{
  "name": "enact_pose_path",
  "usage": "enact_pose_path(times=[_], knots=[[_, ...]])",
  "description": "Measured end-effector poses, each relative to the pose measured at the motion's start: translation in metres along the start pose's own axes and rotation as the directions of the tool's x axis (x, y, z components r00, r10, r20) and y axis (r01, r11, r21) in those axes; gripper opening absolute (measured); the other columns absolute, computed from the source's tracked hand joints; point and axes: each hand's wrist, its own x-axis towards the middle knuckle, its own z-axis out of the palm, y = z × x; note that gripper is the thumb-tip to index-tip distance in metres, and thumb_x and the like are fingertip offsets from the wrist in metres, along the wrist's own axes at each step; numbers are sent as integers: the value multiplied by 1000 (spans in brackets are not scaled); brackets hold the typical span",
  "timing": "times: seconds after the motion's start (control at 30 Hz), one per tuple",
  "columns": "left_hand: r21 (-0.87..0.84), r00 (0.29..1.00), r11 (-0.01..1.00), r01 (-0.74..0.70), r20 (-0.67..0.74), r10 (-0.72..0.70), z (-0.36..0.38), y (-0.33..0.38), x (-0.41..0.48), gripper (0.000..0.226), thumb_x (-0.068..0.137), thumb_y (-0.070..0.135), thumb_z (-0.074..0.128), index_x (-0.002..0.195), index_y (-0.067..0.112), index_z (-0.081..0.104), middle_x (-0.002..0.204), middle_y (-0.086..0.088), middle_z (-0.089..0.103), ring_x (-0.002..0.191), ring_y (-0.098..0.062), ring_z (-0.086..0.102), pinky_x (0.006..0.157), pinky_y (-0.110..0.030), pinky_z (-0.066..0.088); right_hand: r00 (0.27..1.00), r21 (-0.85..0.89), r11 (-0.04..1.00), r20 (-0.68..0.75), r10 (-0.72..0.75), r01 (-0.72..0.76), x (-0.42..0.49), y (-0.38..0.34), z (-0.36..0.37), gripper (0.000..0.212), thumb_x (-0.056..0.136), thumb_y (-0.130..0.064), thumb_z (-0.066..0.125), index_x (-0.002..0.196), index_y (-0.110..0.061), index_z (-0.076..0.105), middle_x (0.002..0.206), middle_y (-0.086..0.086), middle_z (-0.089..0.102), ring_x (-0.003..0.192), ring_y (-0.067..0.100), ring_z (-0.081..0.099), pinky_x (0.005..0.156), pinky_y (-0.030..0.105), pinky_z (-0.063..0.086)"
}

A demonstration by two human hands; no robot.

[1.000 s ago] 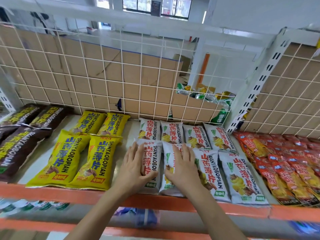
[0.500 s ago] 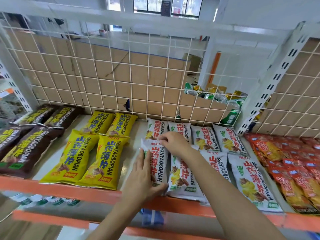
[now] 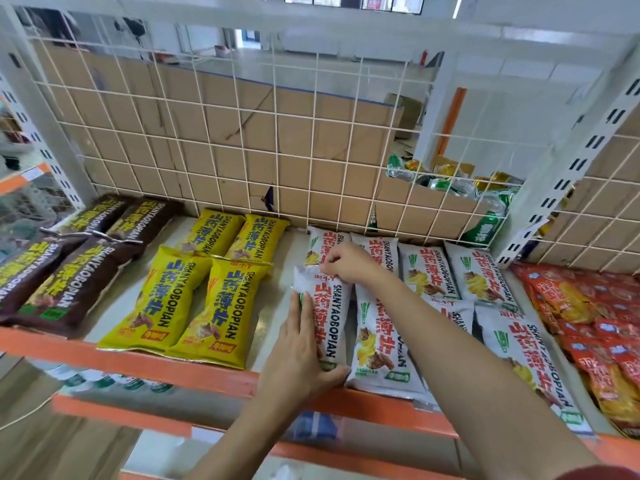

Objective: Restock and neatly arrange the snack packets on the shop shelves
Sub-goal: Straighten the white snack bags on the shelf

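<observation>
Head view: the step in hand looks like squaring up one white snack packet [image 3: 329, 317] in the front row of the shelf; it lies flat just behind the orange front rail [image 3: 138, 367], at the left end of the white group, with yellow packets [image 3: 194, 299] further left along the rail and red packets [image 3: 588, 341] at its far right end. The left hand [image 3: 298, 355] lies flat, fingers straight along the packet's left edge, thumb braced against its near end at the rail; the right hand [image 3: 346, 263] pinches the far top seam with curled fingertips. The packet's long axis runs from the rail towards the back of the shelf, top seam pointing away from the rail and leaning slightly left; the next move, I judge, calls for a small twist and slide, so it sits parallel to the neighbouring white packet [image 3: 381, 341] and flush with the rail, without ruffling the back-row packet its far end seems to overlap.
</observation>
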Motion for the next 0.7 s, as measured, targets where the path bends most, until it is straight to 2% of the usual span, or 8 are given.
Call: enact_pose_path(times=[0.13,0.23,0.37,0.43,0.5,0.53,0.6,0.7], knots=[[-1,1000,1000,17,11,-17,0,0,0,121,70,56,66,145,14,-19,152,-5,-27,144,-19,1,110,-23,17,996,-62,996,-65,54,-58,5,2,6,23,85,-26,62,86,-3,68,98,9,70,84,22,64,70,30,47],[23,1000,999,23,16,-23,0,1,-1,120,71,56,65,145,16,-20,150,-8,-30,143,-23,-3,111,-26,12,993,-91,994,-109,48,-58,6,2,7,18,83,-23,61,75,-8,62,105,11,70,92,26,65,75,31,49],[59,999,998,33,7,-33,-1,2,-1,119,71,58,64,145,16,-19,151,-10,-28,142,-26,-6,112,-30,7,989,-106,993,-144,35,-51,5,4,9,17,84,-24,60,69,-17,55,102,10,70,92,27,65,76,33,49],[72,998,996,54,18,-55,-1,1,0,120,69,61,63,146,16,-17,151,-10,-26,141,-27,-4,112,-32,7,991,-109,993,-128,37,-51,5,6,8,22,84,-27,61,68,-14,56,86,8,70,85,26,65,69,31,46],[88,997,994,71,15,-72,-3,0,0,123,59,73,54,147,18,-13,152,-9,-25,140,-28,1,112,-34,11,993,-101,995,-115,12,-23,1,11,2,24,86,-30,61,72,-9,61,72,3,60,73,23,60,64,29,40],[90,997,993,75,4,-76,-5,0,0,124,51,77,44,147,20,-10,153,-7,-23,140,-27,3,112,-35,13,992,-88,996,-128,-2,-10,-2,14,-3,22,86,-31,60,76,-12,63,73,1,59,73,20,57,64,29,40],[58,996,995,87,-33,-85,-8,0,-1,120,46,77,30,149,22,1,155,-7,-16,139,-27,5,112,-38,13,981,-74,997,-192,-9,-5,-12,26,-16,15,88,-32,58,83,-18,62,82,-2,59,79,17,56,67,28,40],[19,981,999,-44,-186,47,-9,5,0,88,65,65,39,138,15,41,152,-12,22,135,-25,15,110,-46,23,966,-108,993,-257,11,-40,-27,50,-35,17,90,-31,57,92,-16,65,84,-3,59,82,18,57,68,28,39]])
